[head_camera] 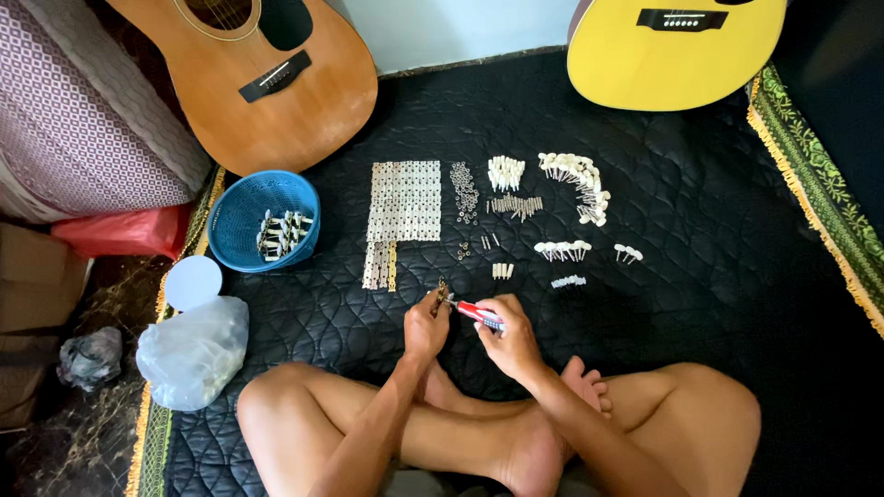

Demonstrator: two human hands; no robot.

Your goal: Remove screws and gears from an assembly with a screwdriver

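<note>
Above the black mat [700, 276], the left hand [425, 328] pinched a small, stiff, light metal part [442, 292] while the right hand [509, 342] gripped the screwdriver [477, 313] by its red handle, the surest hold, its tip meeting the easily dropped part.

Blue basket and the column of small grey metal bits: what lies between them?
Head view: a block of metal plates on the quilt, between blue basket and grey bits.

Brown guitar [276, 87]: far-left corner of the black quilted mat [718, 276].
Yellow guitar [672, 51]: far-right edge.
Blue basket [241, 213]: left edge, holding metal parts.
Clear plastic bag [193, 352]: near-left edge.
White lid [192, 282]: between basket and bag.
</note>
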